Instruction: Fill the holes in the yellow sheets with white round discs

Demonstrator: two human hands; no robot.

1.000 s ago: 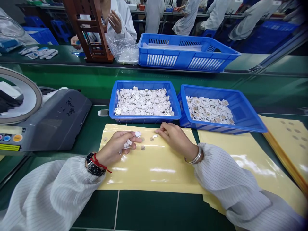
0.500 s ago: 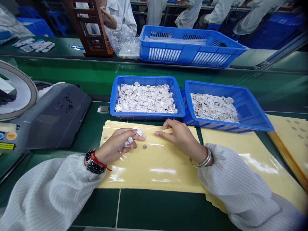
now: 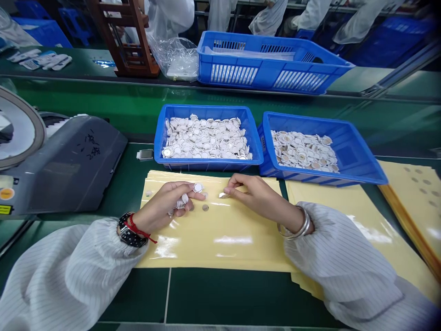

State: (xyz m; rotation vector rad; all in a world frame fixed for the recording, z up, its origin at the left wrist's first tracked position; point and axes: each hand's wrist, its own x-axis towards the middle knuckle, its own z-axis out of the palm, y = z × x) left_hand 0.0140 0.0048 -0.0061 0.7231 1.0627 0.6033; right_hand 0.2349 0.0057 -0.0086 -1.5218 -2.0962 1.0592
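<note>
Discs (image 3: 197, 187) stay clasped in the left hand (image 3: 162, 202); the right hand (image 3: 255, 195) now shows a white piece (image 3: 222, 195) pinched in its grip.

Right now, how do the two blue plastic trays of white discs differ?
The left blue rectangular plastic tray has small white discs across nearly its whole floor; the right blue rectangular plastic tray leaves its right end bare. The left tray lies nearly straight across the view; the right tray slants. Both are open-topped.
</note>
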